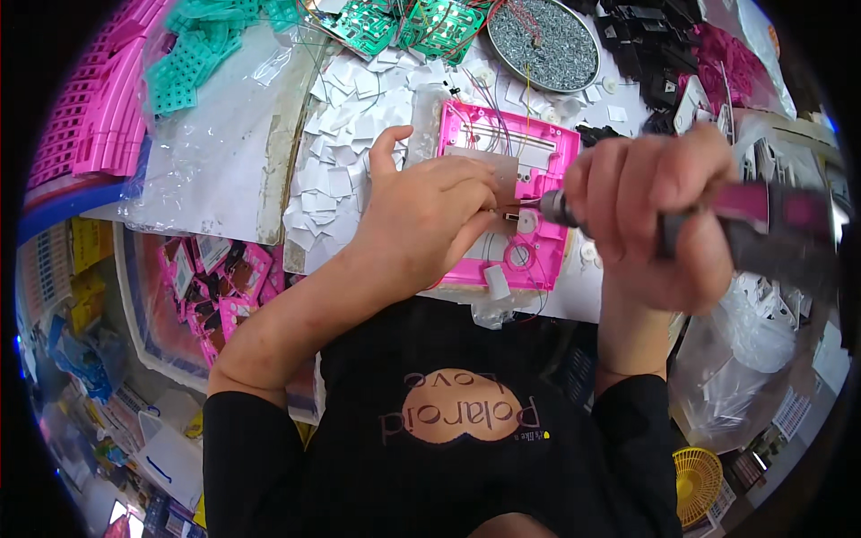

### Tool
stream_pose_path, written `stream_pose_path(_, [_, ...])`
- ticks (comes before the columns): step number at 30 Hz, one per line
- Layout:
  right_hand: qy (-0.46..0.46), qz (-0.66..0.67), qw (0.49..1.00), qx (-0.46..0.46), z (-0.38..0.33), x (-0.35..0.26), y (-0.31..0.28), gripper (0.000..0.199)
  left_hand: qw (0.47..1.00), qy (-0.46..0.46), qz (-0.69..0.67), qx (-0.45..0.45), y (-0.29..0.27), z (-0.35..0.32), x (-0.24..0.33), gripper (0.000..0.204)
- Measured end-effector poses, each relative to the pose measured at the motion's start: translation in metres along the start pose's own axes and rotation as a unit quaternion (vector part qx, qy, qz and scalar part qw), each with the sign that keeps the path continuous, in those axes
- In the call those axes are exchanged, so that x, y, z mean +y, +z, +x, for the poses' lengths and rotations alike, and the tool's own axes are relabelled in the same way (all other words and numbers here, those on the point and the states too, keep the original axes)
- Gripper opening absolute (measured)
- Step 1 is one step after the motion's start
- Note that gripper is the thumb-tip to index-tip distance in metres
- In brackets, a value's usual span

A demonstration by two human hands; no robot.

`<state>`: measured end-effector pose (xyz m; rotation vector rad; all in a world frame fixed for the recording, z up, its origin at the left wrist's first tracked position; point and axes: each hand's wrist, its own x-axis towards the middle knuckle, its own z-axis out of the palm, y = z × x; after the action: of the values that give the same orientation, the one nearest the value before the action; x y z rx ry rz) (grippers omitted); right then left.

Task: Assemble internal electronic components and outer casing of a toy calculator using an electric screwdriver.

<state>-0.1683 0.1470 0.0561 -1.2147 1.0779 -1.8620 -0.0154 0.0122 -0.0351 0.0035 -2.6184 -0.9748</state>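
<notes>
A pink plastic housing [563, 166] lies before me, with thin wires and a grey-brown flat plate [504, 168] inside it. Across its left side reaches my left hand [421, 211], one digit raised and the other fingers bent together over the plate. Whatever small part those fingertips pinch is hidden. My right hand [659, 193] is wrapped around a black and pink power screwdriver [767, 224], blurred by motion. The tool lies almost level in the picture, its metal nose [554, 208] pointing left at the housing, close to my left fingertips.
White paper pieces [332, 179] cover the table left of the housing. Behind stand a round dish of screws [543, 45] and green circuit boards [439, 27]. Black parts [646, 40] crowd the back right. A bin of pink parts [134, 296] sits lower left; a plastic bag [735, 368] hangs at right.
</notes>
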Motion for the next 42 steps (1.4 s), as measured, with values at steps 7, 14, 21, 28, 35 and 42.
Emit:
stream_pose_path(7, [0.029,-0.009,0.997,0.076,-0.010,0.008,0.018,0.025,1.000,0.012,0.000,0.010,0.002,0.002,-0.001,0.018])
stream_pose_path(14, [0.047,-0.064,0.995,0.066,-0.014,0.011,0.017,0.025,0.999,0.028,0.003,0.022,0.002,0.002,-0.004,0.019])
stream_pose_path(21, [0.014,-0.055,0.998,0.042,-0.008,0.010,0.001,0.019,0.999,0.052,0.010,0.010,-0.001,-0.001,-0.006,0.016])
stream_pose_path(28, [-0.002,-0.107,0.993,0.049,-0.004,0.027,-0.001,0.016,0.997,0.071,0.022,0.011,-0.002,0.001,-0.006,0.011])
stream_pose_path(35, [-0.001,-0.155,0.987,0.030,-0.004,0.034,-0.003,0.018,0.999,0.041,-0.002,-0.030,-0.009,0.002,-0.003,0.008])
stream_pose_path(42, [-0.026,-0.025,0.999,-0.038,0.002,-0.021,-0.002,0.031,0.999,0.003,-0.053,0.014,-0.009,0.013,0.006,0.010])
